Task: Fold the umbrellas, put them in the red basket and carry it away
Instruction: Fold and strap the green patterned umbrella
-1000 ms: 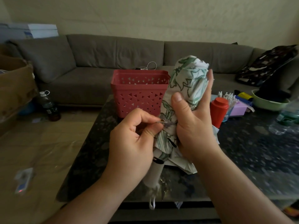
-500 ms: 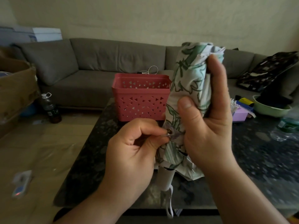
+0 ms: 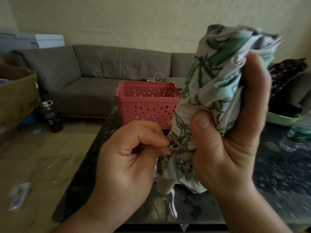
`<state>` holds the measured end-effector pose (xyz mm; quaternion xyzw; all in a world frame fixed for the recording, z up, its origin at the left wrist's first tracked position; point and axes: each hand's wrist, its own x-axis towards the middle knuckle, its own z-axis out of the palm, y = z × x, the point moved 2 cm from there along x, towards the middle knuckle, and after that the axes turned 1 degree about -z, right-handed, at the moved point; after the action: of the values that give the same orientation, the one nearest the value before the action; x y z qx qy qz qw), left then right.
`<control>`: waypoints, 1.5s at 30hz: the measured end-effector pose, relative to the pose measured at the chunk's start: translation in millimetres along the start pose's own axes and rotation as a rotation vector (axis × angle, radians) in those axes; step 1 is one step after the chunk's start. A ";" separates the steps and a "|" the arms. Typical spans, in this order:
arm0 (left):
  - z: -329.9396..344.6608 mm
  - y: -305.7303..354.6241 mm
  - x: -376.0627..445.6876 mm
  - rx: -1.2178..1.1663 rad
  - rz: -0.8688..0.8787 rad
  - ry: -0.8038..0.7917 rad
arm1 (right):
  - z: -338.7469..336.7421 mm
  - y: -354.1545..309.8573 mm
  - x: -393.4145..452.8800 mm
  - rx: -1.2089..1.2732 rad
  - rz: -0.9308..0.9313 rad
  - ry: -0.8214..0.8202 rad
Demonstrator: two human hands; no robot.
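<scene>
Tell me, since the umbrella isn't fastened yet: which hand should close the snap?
The left hand: it already pinches the strap's snap against the umbrella, while the right hand grips the bundle.

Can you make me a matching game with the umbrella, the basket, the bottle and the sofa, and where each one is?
Things:
1. umbrella
2. red basket
3. dark bottle
4. grey sofa

Places:
A. on the floor, left of the table
B. along the far wall
C. gripped in the right hand, its strap snap pinched by the left hand
D. standing on the dark table, behind the hands

Pairs: 1-C, 2-D, 3-A, 4-B
</scene>
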<state>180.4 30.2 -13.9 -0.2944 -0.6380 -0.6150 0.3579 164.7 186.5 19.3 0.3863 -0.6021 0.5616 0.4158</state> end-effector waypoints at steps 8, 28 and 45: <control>6.1 -37.5 -4.0 -0.112 -0.480 -0.031 | 4.1 41.8 -14.1 -0.090 0.114 -0.036; 1.4 -75.7 -20.8 0.069 -0.766 -0.144 | 14.9 73.4 -52.5 -0.270 0.262 -0.216; -24.4 -96.6 14.0 -0.187 -0.919 0.022 | 30.6 82.3 -71.1 -0.044 0.894 -0.328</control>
<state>95.9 -1.7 -58.1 -0.0059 -0.6400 -0.7679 0.0273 111.3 161.6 -77.1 0.1640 -0.7788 0.6041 0.0407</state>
